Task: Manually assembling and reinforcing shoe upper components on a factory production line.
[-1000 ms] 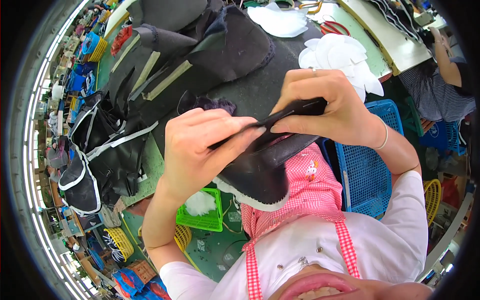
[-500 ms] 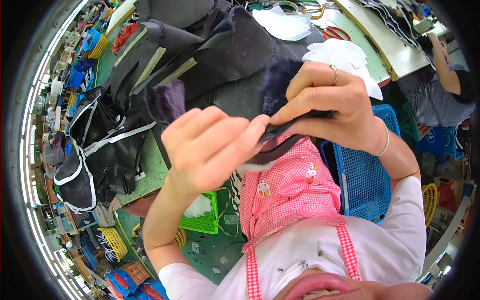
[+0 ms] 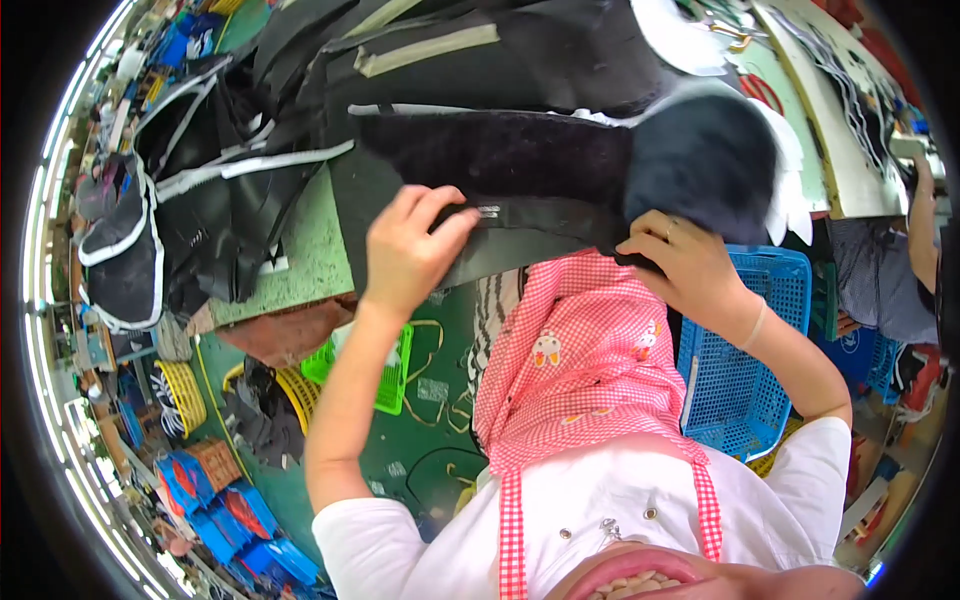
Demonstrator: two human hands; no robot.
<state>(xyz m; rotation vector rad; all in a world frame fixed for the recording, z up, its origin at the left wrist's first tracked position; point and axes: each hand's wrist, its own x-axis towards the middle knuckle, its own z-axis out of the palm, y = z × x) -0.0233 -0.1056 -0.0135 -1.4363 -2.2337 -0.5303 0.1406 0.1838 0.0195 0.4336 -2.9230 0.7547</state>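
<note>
A long dark plush fabric piece point(image 3: 510, 150) lies spread across the table in front of me, its pile side up. A white strip shows along its far edge, and a smooth black band runs along its near edge. My left hand point(image 3: 410, 255) pinches that band, close to a small pale printed mark point(image 3: 488, 212). At the right end, my right hand point(image 3: 695, 265) grips the near edge with fingers bent. Beside it, a rounded navy plush part point(image 3: 705, 160) stands up, blurred by motion. The right fingertips are partly hidden by dark cloth.
Dark cloth pieces with a pale tape strip point(image 3: 430, 50) lie behind. White-edged black pieces point(image 3: 150, 240) are heaped left. White cut pieces point(image 3: 790, 150) and red-handled scissors point(image 3: 762, 92) lie right. Below stand a blue basket point(image 3: 690, 400) and a green basket point(image 3: 395, 380). Another person point(image 3: 885, 260) sits far right.
The plush piece, bunched between my raised hands before, now lies stretched out on the table. My hands have moved apart, the right one lower. My view has shifted somewhat.
</note>
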